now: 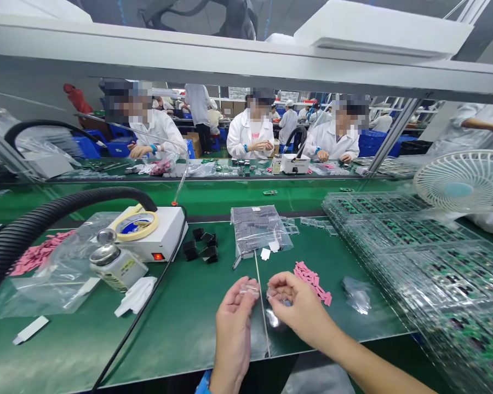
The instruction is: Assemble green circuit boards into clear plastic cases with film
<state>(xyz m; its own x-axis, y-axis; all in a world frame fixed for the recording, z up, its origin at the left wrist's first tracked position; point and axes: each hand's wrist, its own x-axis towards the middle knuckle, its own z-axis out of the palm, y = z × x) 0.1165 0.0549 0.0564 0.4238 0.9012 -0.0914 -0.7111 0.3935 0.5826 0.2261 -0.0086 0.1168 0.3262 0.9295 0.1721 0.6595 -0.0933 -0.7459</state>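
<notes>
Pinching narrowly in the left grip [233, 334] a small clear plastic piece [248, 290] above the green counter [189, 328], with the right grip [302, 306] equally narrow on a part-hidden second piece [280, 300]; seems light, thin and slippery, best taken by the edges.

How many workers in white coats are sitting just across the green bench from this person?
3: one worker at left, one worker in the middle, and one worker at right, all facing this way. Other people are farther behind them.
</notes>
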